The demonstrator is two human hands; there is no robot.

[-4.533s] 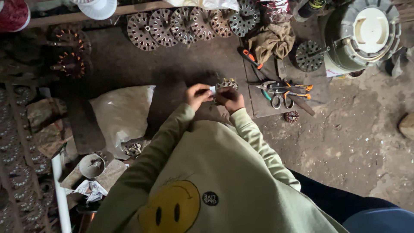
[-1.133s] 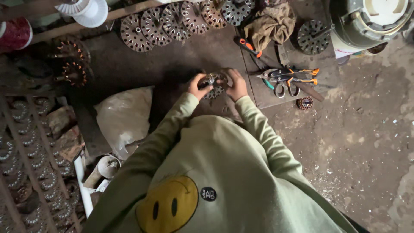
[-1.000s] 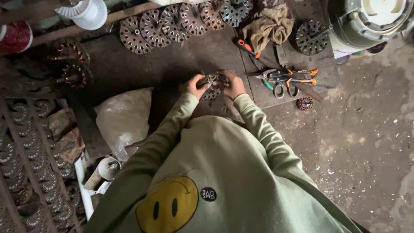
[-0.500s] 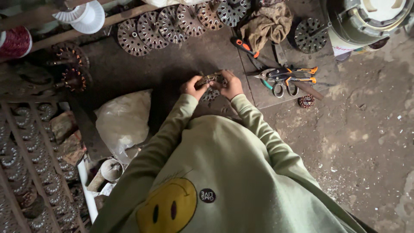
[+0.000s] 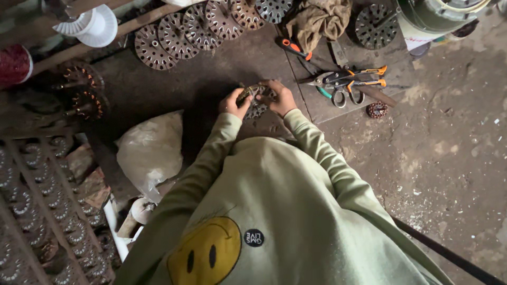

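Note:
Both my hands grip one round, slotted metal motor core (image 5: 256, 100) with copper windings, held low over the dark floor in the middle of the head view. My left hand (image 5: 233, 103) clasps its left side and my right hand (image 5: 278, 97) curls over its top right edge. Pale green sleeves run back from both hands to my sweatshirt, which fills the lower frame. Most of the core is hidden by my fingers.
A row of similar slotted discs (image 5: 198, 26) leans along the back. Snips and scissors with orange handles (image 5: 346, 82) lie on a board to the right, near a rag (image 5: 317, 21). A white plastic bag (image 5: 150, 150) sits left; racks of wound cores (image 5: 37, 211) fill the lower left.
4.5 s ago my hands held a small pale piece near the core; since then both have closed on the core. The view has shifted slightly; the hands stay in about the same spot.

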